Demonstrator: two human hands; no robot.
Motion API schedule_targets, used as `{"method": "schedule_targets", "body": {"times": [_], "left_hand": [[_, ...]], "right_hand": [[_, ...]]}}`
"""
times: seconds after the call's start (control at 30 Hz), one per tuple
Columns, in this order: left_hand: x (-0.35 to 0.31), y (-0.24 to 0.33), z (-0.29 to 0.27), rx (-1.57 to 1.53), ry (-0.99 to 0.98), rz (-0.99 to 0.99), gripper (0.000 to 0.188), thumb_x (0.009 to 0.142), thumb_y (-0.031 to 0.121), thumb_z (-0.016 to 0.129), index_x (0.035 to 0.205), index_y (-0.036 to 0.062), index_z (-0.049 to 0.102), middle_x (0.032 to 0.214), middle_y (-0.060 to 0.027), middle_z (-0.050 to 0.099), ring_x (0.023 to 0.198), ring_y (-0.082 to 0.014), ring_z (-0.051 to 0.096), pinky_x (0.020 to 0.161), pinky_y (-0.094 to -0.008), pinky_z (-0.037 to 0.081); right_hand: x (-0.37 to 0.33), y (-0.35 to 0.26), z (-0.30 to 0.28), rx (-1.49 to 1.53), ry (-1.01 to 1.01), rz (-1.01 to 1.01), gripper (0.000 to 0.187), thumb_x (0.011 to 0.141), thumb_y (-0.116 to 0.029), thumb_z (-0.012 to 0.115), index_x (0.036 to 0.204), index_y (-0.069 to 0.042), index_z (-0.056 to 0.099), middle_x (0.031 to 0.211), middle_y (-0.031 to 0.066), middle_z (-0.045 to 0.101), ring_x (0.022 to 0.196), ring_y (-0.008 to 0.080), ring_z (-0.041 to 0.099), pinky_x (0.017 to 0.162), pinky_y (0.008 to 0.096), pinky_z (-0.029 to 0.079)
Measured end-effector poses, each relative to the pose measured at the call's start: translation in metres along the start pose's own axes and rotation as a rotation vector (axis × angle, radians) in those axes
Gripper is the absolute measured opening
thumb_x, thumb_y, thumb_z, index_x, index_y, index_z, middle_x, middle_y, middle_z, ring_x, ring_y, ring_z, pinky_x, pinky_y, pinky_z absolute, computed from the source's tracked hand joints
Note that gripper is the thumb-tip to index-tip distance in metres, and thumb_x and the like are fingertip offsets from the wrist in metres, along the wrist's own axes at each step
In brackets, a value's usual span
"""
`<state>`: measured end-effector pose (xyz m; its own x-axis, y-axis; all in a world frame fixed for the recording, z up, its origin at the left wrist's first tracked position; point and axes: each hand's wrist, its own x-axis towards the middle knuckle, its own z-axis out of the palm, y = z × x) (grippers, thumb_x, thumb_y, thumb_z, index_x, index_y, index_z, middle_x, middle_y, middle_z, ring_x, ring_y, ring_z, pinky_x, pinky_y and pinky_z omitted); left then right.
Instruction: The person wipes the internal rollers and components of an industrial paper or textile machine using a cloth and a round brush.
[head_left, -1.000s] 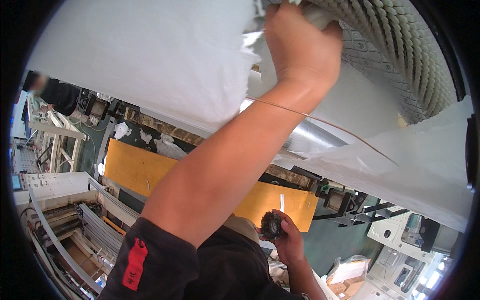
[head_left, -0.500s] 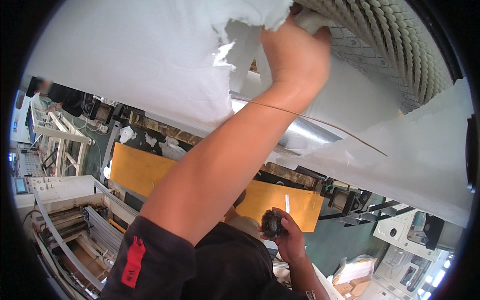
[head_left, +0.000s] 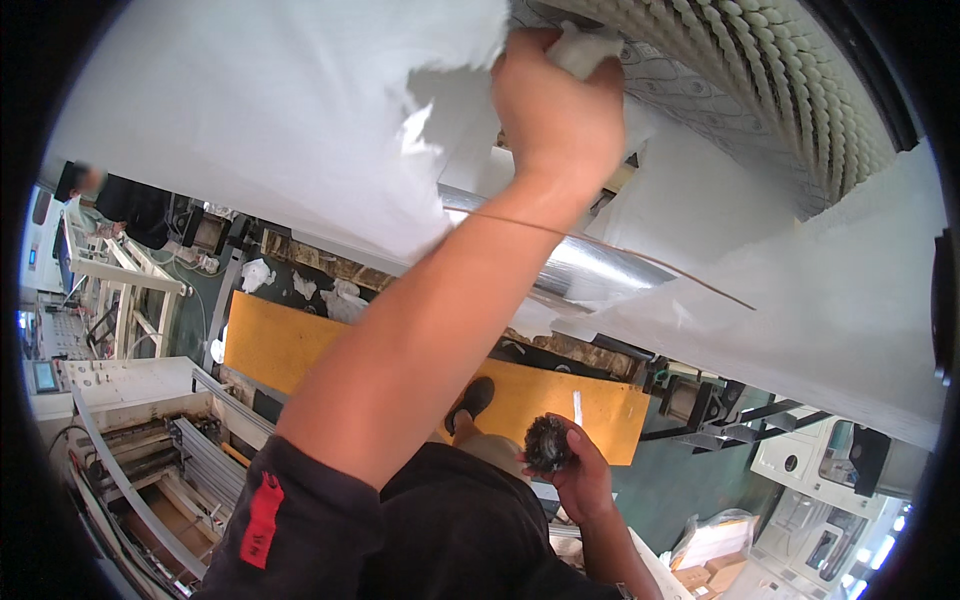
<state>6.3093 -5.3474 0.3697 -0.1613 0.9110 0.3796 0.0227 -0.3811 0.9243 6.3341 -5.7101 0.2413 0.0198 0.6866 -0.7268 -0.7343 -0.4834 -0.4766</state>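
My left hand [head_left: 560, 100] reaches up through a ragged hole in a white sheet of material [head_left: 300, 110]. Its fingers are closed around a wad of white cloth-like material [head_left: 584, 50], held close to a patterned grey surface [head_left: 680, 80]. Part of the grip is hidden by the hand's own back. Low in the picture, my right hand [head_left: 585, 480] grips a dark, rough, round clump [head_left: 546, 444], which resembles a ball of steel wool. A thin brown cord or rod [head_left: 680, 268] runs across the sheet by my left forearm.
Overhead at right hang rows of pale beaded or braided strips [head_left: 770, 70]. A shiny metal roller [head_left: 600, 270] lies beneath the sheet. Below are a yellow platform [head_left: 280, 340] and white scraps [head_left: 255, 273]. Machinery [head_left: 190, 450] stands left; another person [head_left: 130, 205] is at far left.
My left hand has moved left and slightly down with the white wad, showing more of the torn opening and the patterned surface. My right hand still holds the dark clump.
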Motion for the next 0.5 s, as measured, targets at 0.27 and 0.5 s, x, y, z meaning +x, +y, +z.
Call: {"method": "schedule_targets", "body": {"times": [0.27,0.5], "left_hand": [[-0.002,-0.009,0.002,-0.055,-0.002,-0.062,0.058,0.082,0.013,0.078,0.125,-0.0109,0.047,0.112,-0.0236,0.064,0.083,-0.0256,0.070,0.066,-0.0343,0.062],[0.005,0.007,0.012,-0.195,-0.118,-0.403,0.064,0.084,0.012,0.077,0.133,-0.0111,0.042,0.124,-0.0241,0.058,0.099,-0.0279,0.067,0.072,-0.0342,0.064]], "right_hand": [[0.000,-0.001,0.003,-0.004,0.012,0.007,0.052,0.104,-0.032,0.050,0.145,0.000,0.046,0.130,0.0171,0.062,0.107,0.0377,0.070,0.089,0.0482,0.059],[0.003,-0.002,0.003,0.014,0.004,0.013,0.054,0.105,-0.038,0.048,0.144,-0.001,0.047,0.127,0.0176,0.064,0.105,0.0380,0.070,0.085,0.0484,0.060]]}}
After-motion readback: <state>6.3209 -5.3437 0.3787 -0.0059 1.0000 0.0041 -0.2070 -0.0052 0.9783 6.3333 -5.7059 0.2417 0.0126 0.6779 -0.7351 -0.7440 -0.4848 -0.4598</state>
